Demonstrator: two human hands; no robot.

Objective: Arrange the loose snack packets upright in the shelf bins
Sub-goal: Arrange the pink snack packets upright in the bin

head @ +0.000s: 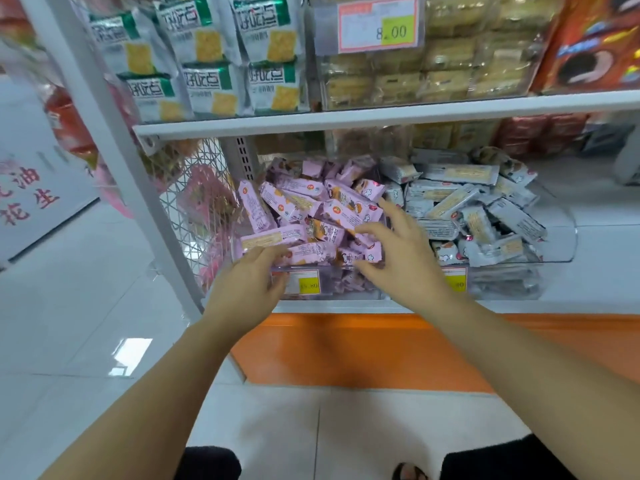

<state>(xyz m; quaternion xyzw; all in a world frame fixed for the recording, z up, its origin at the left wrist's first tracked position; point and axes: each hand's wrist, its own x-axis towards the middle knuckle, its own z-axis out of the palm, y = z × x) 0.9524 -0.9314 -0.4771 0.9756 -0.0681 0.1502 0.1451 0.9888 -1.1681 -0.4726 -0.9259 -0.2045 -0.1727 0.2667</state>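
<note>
Fingers (367, 231) of the right hand (401, 254) are spread apart and nearly straight. They grip nothing and hover over the pink packets (304, 206) near the middle of the frame. Whether the fingertips touch the wrappers I cannot tell. The left hand (242, 289), lower and further left, reaches over the front rim of the left bin (346, 294). Its fingers (273, 253) are loosely curved and slightly apart, lying against a pink packet at the front of the heap without closing round it.

The pink packets fill that clear bin in a jumble, most lying flat or slanted across each other. 1 at the bin's left side leans nearly upright. Just to the right, the right bin (564, 237), also clear, holds silver packets (478, 216) heaped the same way, flat and crossed. The 2 bins sit side by side on the lower shelf (606, 271), each with a yellow price label (306, 284) on its front.

Across the top of the frame, the upper shelf (381, 116) carries green-and-white cracker bags (207, 46) at upper left. Clear-wrapped biscuit packs (450, 74) sit beside them, with a price card (379, 26) reading 8.00. A white wire mesh panel (204, 188) closes the shelf's left end. An orange base (346, 348) runs below the bins, and white floor tiles (69, 306) fill the lower left.
</note>
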